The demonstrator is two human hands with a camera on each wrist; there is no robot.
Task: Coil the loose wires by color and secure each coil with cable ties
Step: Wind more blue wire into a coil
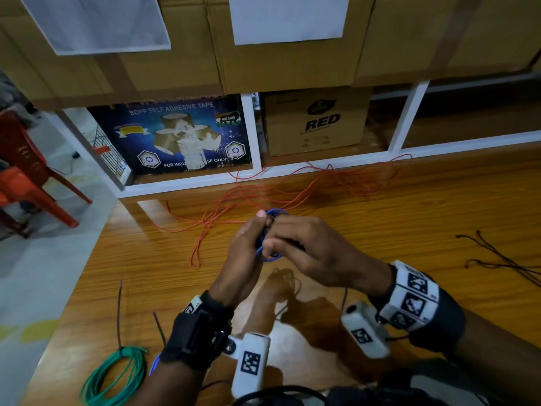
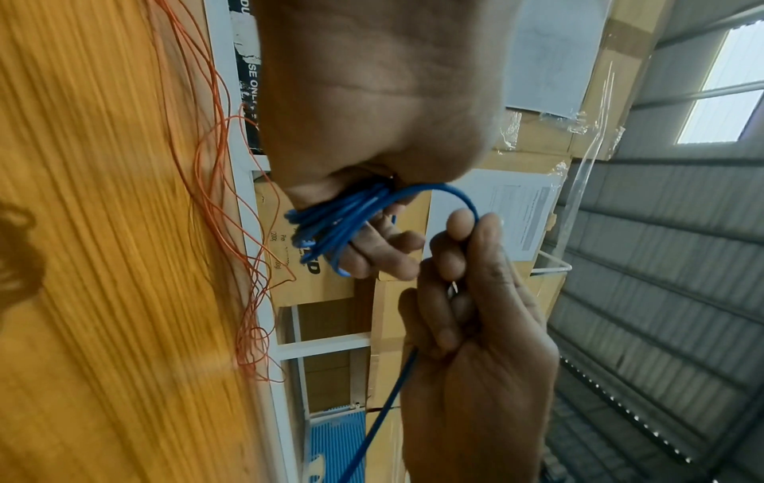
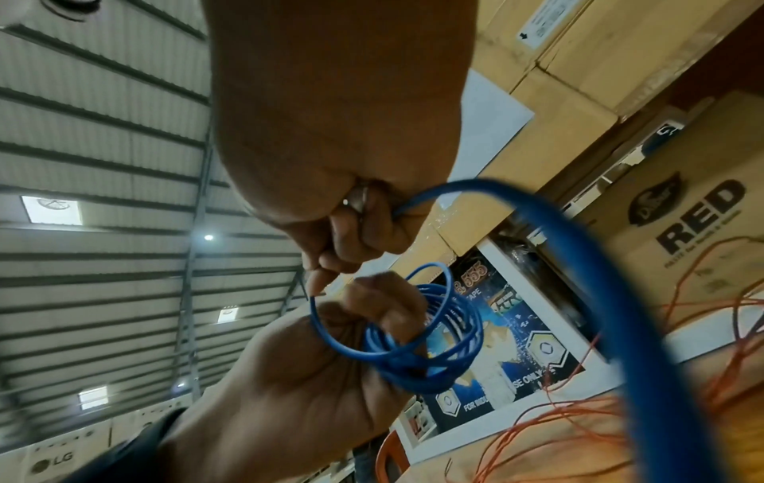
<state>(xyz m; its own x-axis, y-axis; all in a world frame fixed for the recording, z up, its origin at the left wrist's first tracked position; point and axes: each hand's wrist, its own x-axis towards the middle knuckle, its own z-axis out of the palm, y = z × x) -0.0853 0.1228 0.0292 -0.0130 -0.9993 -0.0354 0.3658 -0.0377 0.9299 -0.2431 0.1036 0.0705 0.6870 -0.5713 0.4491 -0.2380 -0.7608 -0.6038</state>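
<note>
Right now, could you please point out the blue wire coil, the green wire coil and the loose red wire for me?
blue wire coil (image 3: 430, 333): right wrist view, on the bunched loops.
green wire coil (image 1: 117, 376): head view, on its right-hand strands.
loose red wire (image 1: 322, 183): head view, on the tangled middle strands.

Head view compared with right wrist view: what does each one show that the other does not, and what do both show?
Only the head view: the green wire coil on the wooden table and dark cable ties.
Only the right wrist view: the corrugated roof and the blue loops fanned apart.
Both: the left hand holding the blue wire coil, the right hand feeding wire, and loose red wire.
</note>
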